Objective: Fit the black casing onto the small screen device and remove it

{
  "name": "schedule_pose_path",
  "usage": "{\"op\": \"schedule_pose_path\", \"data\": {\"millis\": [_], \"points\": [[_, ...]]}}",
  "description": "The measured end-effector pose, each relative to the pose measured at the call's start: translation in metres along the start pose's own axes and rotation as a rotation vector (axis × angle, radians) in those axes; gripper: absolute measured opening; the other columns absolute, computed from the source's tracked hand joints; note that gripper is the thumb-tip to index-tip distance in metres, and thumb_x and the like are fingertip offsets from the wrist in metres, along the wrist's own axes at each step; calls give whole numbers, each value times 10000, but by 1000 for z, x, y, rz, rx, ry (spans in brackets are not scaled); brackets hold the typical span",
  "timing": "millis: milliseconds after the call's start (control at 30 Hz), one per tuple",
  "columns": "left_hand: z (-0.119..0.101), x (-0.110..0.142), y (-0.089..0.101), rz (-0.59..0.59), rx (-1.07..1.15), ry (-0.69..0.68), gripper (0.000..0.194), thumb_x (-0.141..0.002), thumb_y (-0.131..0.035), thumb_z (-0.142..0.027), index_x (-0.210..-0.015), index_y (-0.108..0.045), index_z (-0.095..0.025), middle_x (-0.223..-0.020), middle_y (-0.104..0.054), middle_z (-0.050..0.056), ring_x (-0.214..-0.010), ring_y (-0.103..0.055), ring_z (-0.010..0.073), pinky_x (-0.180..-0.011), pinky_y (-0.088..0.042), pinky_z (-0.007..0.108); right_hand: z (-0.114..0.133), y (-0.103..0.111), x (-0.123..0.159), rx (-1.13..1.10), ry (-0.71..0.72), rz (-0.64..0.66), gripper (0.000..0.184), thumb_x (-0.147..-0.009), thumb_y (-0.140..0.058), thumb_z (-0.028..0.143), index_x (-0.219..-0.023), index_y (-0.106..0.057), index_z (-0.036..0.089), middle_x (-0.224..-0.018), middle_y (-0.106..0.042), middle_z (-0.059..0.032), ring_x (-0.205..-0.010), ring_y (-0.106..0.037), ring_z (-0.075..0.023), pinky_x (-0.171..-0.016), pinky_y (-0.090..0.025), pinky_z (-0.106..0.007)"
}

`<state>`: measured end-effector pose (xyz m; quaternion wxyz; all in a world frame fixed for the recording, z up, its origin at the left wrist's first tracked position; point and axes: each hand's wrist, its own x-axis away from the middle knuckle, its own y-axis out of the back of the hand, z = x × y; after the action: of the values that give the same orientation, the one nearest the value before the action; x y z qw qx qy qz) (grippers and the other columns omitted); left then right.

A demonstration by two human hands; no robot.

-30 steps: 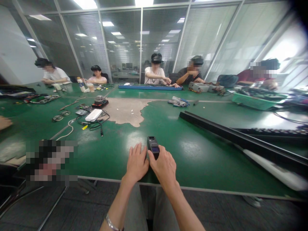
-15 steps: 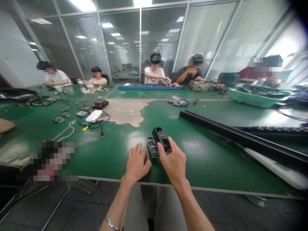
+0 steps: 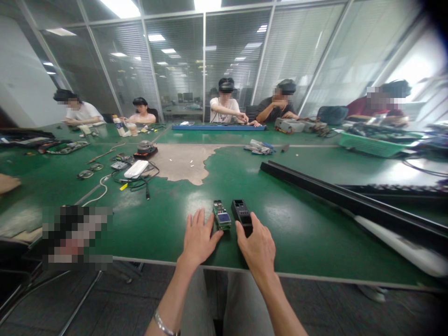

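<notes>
Presume circuit board (image 3: 221, 217) fragile; lift by edges. Note open left hand (image 3: 199, 240), right hand (image 3: 258, 243) gripping seemingly plastic cover (image 3: 241, 211) right of board.

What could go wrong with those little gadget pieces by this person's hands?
The green circuit board lies uncovered, so the left hand, very close to it, might bump its exposed parts. The right hand has hold of the black casing just to the board's right; a careless sideways slide could knock the two together.
</notes>
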<state>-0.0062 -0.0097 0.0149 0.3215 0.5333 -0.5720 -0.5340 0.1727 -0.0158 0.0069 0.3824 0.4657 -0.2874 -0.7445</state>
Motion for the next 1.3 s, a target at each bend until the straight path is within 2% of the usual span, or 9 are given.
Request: {"op": "schedule_pose_path", "data": {"millis": [233, 400, 800, 967, 1100, 1300], "points": [[0, -1, -2, -4, -17, -5, 605, -970, -302, -602, -1460, -413, -265, -1570, -317, 126, -1450, -264, 315, -1174, -175, 567, -7, -7, 1, -52, 90, -73, 681, -908, -492, 511, -1389, -444, 32, -1223, -621, -206, -1083, -551, -318, -935, -447, -431], [-1, 0, -1, -9, -9, -1, 576, -977, -320, -572, -1457, -417, -268, -1563, -335, 118, -1447, -268, 320, -1171, -179, 571, -9, -7, 0, -87, 124, -60, 562, -941, -449, 429, -1377, -479, 75, -1202, -639, -171, -1073, -558, -292, -938, -447, -423], [3, 3, -1, -21, 7, -12, 574, -957, -387, -558, -1444, -428, -258, -1559, -337, 128, -1442, -275, 324, -1171, -173, 571, -3, -2, 5, -19, 100, -28, 564, -941, -447, 412, -1396, -465, 79, -1182, -653, -149, -1043, -575, -282, -900, -462, -394], [4, 4, -1, -31, 22, -23, 526, -983, -336, -505, -1438, -433, -259, -1556, -351, 108, -1439, -286, 310, -1172, -178, 572, -2, 4, -2, -74, 34, 11, 579, -927, -478, 454, -1347, -524, 60, -1176, -670, -171, -1059, -613, -290, -913, -467, -388], [5, 3, -3, -29, 24, 2, 488, -997, -306, -415, -1423, -450, -225, -1554, -357, 105, -1440, -289, 290, -1181, -180, 552, 12, 17, -12, -163, 7, -40, 592, -916, -492, 494, -1327, -552, 71, -1198, -669, -174, -1055, -632, -284, -921, -470, -383], [5, 3, -4, -30, 29, 30, 491, -966, -343, -322, -1422, -431, -161, -1564, -332, 126, -1450, -271, 268, -1198, -163, 519, 53, 28, -16, -176, 124, -8, 524, -933, -481, 440, -1346, -533, 121, -1198, -672, -140, -1080, -618, -263, -924, -454, -356]]}}
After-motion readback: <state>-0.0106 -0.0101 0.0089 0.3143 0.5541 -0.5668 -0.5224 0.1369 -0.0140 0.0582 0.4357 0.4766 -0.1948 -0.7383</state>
